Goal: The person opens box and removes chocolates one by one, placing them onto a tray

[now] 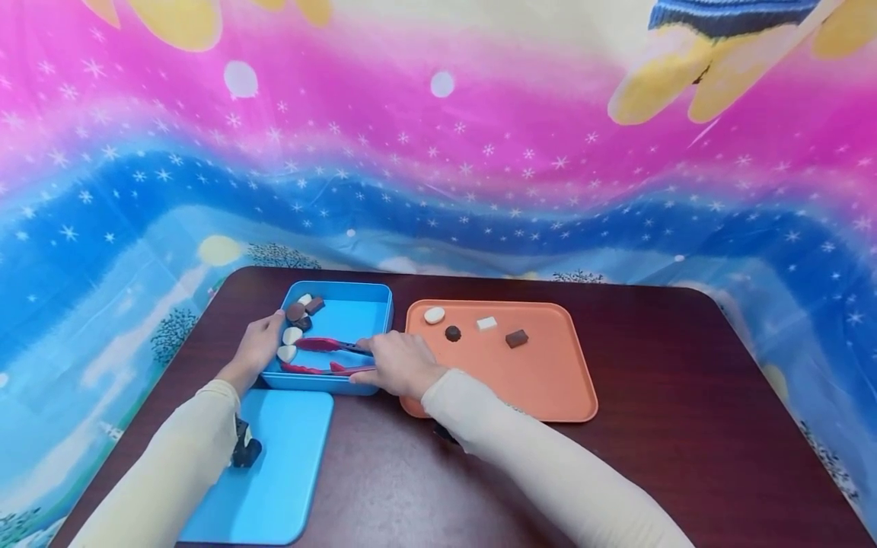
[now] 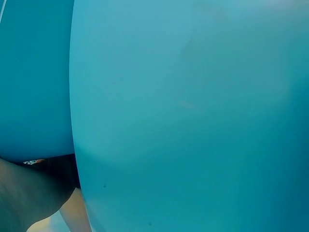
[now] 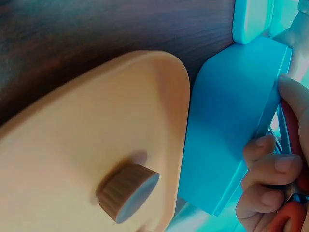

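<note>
My right hand (image 1: 403,362) grips red tongs (image 1: 318,345) whose two arms reach spread apart into a blue box (image 1: 356,312). Between the tong tips lies a white heart-like piece (image 1: 287,353), and another white piece (image 1: 291,336) sits just above it. Further up the box's left side are a round brown piece (image 1: 296,311), a brown block (image 1: 315,305), a dark piece (image 1: 302,323) and a partly covered white piece (image 1: 305,300). With its fingertips at the rim, my left hand (image 1: 256,350) holds the box's left wall.
Right of the box is an orange tray (image 1: 507,396) bearing a white oval piece (image 1: 435,315), a dark round piece (image 1: 453,333), a white block (image 1: 486,323) and a brown block (image 1: 517,339). A blue lid (image 1: 288,472) lies in front of the box on the dark table (image 1: 685,426).
</note>
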Tool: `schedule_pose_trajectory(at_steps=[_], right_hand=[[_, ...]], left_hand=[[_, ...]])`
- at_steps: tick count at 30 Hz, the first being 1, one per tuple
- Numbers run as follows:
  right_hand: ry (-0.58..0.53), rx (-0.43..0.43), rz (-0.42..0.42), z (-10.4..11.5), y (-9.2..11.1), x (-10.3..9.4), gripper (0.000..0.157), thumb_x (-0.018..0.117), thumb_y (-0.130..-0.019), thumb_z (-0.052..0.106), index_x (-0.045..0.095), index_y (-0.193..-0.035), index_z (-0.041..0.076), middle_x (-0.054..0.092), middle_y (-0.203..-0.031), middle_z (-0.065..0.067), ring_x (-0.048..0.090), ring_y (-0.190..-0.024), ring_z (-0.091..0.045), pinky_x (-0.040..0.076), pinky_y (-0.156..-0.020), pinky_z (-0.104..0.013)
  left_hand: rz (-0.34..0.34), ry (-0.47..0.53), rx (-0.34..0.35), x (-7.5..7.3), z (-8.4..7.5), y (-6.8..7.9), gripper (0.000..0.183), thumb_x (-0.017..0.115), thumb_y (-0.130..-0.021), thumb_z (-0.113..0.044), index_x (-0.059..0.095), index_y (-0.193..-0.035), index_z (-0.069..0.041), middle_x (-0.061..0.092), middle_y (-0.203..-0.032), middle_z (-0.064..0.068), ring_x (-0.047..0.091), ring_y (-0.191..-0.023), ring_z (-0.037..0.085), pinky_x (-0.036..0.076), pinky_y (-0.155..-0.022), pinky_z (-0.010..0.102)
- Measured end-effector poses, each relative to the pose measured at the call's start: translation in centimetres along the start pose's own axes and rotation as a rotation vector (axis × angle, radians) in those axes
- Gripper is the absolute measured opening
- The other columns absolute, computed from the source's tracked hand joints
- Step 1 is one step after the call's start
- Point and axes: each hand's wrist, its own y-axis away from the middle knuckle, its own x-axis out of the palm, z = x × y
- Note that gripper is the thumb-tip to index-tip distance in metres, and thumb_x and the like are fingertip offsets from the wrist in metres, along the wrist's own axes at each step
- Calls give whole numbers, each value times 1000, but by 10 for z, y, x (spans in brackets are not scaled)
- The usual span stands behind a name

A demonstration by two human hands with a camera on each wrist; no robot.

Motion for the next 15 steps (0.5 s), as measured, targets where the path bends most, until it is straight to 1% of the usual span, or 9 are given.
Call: schedule_pose_trajectory(at_steps=[2,7,15], right_hand=[[18,-7,6,0,-1,1,63,69,-88,60,60,-142,29,74,-120,2,58,-78,-10,45,-49,-22],[49,-22,10,1,-3,2,66,68,-87,63,60,-142,29,75,-116,3,60,-79,-10,45,-50,-22],[58,-23,-20,4,-3,6,65,64,-89,65,59,-143,29,76,-111,3,64,-79,-11,46,-49,-21]], left_hand=[[3,2,-1,0,1,-1,79,12,-106,-59,9,-161,-1,14,-166,29,17,-153,52,21,-120,70],[1,2,-4,0,1,-1,79,12,-107,-59,10,-161,-2,15,-166,29,18,-152,52,21,-120,70],[0,-2,0,0,0,-1,79,13,-107,-58,11,-161,-2,16,-166,29,19,-152,51,22,-120,70]])
